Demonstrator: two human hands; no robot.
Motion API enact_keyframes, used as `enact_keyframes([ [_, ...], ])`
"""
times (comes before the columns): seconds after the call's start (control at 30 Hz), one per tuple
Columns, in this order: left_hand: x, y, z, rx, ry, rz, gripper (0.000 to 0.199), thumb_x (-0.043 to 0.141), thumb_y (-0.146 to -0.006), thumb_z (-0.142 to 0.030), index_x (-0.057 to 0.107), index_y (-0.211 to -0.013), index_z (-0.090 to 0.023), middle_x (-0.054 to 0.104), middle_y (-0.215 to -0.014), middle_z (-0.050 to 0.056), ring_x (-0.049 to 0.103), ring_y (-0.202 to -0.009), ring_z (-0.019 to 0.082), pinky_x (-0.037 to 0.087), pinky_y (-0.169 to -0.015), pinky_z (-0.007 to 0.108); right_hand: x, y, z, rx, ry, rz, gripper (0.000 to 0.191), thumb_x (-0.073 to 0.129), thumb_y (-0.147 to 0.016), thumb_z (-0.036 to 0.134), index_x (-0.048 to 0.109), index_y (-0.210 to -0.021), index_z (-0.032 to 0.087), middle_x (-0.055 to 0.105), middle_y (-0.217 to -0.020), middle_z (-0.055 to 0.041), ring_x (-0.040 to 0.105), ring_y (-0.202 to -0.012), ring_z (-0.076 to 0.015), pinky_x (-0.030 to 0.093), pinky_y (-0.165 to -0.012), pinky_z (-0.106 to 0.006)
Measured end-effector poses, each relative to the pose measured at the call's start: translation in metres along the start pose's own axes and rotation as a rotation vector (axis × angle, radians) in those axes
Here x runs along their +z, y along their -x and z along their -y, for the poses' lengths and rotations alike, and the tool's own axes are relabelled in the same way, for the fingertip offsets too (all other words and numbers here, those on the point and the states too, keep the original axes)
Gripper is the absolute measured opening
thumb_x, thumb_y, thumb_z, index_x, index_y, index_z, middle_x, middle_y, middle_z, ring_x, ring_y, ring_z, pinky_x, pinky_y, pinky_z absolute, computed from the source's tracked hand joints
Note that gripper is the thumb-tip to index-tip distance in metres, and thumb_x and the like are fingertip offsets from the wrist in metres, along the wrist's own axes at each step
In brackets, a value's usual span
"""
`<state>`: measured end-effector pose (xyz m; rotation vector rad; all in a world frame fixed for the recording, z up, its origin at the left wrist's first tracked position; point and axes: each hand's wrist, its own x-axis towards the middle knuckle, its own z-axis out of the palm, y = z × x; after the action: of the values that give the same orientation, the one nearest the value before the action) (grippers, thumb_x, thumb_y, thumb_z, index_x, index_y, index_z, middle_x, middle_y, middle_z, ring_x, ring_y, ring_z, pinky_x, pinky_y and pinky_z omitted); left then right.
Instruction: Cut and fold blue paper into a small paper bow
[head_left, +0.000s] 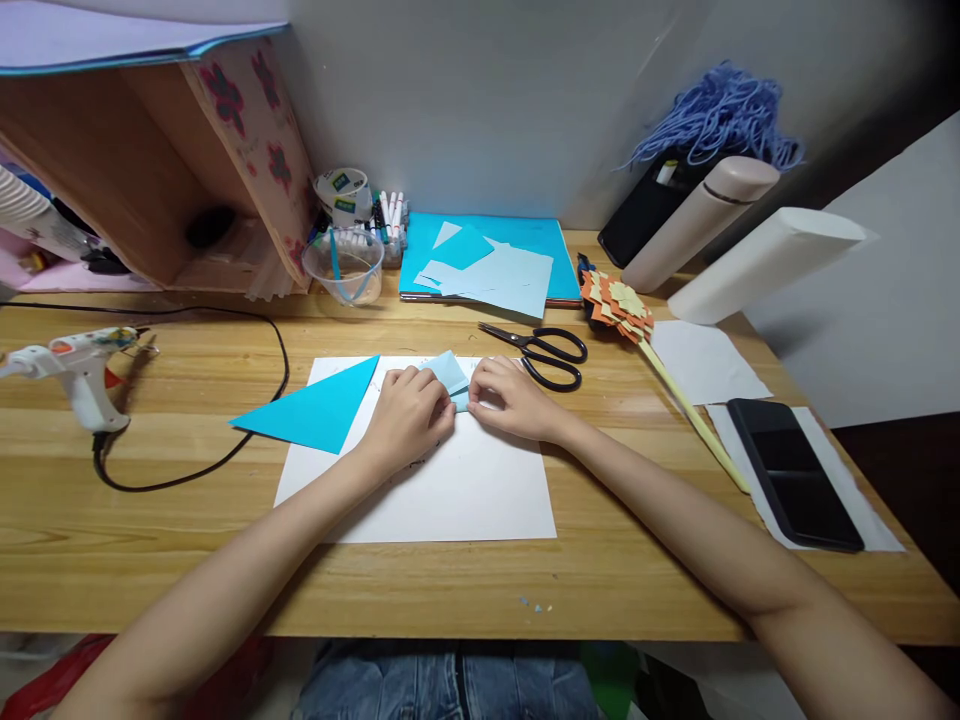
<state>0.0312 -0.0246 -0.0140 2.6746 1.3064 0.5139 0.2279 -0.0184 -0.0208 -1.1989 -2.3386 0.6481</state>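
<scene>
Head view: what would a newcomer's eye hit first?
Probably the bright blue paper triangle, lying across the left edge of the white sheet. Next, the left hand and right hand, both on light-blue paper near the sheet's far edge. Then the tangled blue yarn, back right by the wall.

Nothing legible; labels [341, 182] on tape roll [355, 198] seemingly blurred

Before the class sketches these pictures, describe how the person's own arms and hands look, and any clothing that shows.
The left arm and right arm are bare, with no sleeve in view. The left hand and right hand show no glove, watch or bracelet. Below the arms, blue denim shows.
</scene>
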Motion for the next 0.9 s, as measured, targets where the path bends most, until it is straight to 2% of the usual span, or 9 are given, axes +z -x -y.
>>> enact_keyframes([
  [0.17, 0.009, 0.000, 0.000, 0.041, -0.115, -0.067, 0.014, 0.046, -0.081, -0.021, 0.054, -0.071, -0.017, 0.058, -0.074, 0.007, 0.049, -0.077, 0.021, 0.032, -0.071, 0.037, 0.005, 0.000, 0.004, 0.055, 0.026, -0.036, 0.006, 0.056, -0.077, 0.020, 0.053, -0.072, 0.020, 0.054, -0.082, -0.0023, 0.045, -0.083, -0.0186, 0.033, -0.078, -0.034],
  [0.3, 0.013, 0.001, -0.002, 0.046, -0.173, -0.090, 0.014, 0.046, -0.081, -0.020, 0.053, -0.070, -0.016, 0.057, -0.073, 0.008, 0.049, -0.076, 0.023, 0.031, -0.070, 0.037, 0.009, 0.001, 0.006, 0.079, 0.024, -0.113, 0.009, 0.058, -0.074, 0.019, 0.052, -0.067, 0.019, 0.053, -0.077, -0.0017, 0.046, -0.080, -0.0181, 0.034, -0.077, -0.034],
  [0.43, 0.013, 0.001, -0.004, 0.012, -0.180, -0.079, 0.013, 0.047, -0.079, -0.020, 0.053, -0.067, -0.017, 0.058, -0.074, 0.009, 0.049, -0.076, 0.024, 0.031, -0.069, 0.038, 0.010, 0.002, 0.007, 0.095, 0.007, -0.148, 0.012, 0.061, -0.072, 0.021, 0.052, -0.064, 0.019, 0.052, -0.074, -0.0020, 0.046, -0.079, -0.0185, 0.034, -0.075, -0.034],
  [0.67, 0.010, 0.001, -0.004, -0.051, -0.092, -0.065, 0.011, 0.049, -0.078, -0.020, 0.053, -0.068, -0.018, 0.059, -0.074, 0.008, 0.050, -0.077, 0.024, 0.031, -0.069, 0.039, 0.011, 0.003, 0.005, 0.154, -0.004, -0.125, 0.013, 0.061, -0.072, 0.023, 0.051, -0.065, 0.020, 0.053, -0.079, -0.0021, 0.046, -0.082, -0.0192, 0.034, -0.079, -0.035],
  [0.8, 0.010, 0.002, -0.004, -0.046, -0.090, -0.068, 0.012, 0.049, -0.079, -0.022, 0.054, -0.069, -0.018, 0.059, -0.074, 0.007, 0.050, -0.078, 0.023, 0.031, -0.070, 0.038, 0.009, 0.004, 0.004, 0.115, -0.020, -0.115, 0.011, 0.059, -0.074, 0.022, 0.051, -0.067, 0.020, 0.053, -0.080, -0.0018, 0.046, -0.083, -0.0189, 0.034, -0.079, -0.035],
  [0.9, 0.007, 0.003, -0.005, -0.047, -0.076, -0.060, 0.013, 0.048, -0.081, -0.023, 0.053, -0.070, -0.017, 0.059, -0.076, 0.006, 0.050, -0.077, 0.022, 0.031, -0.070, 0.038, 0.005, 0.004, 0.000, 0.027, -0.032, -0.083, 0.007, 0.059, -0.076, 0.021, 0.054, -0.072, 0.020, 0.054, -0.083, -0.0023, 0.047, -0.086, -0.0192, 0.034, -0.081, -0.035],
])
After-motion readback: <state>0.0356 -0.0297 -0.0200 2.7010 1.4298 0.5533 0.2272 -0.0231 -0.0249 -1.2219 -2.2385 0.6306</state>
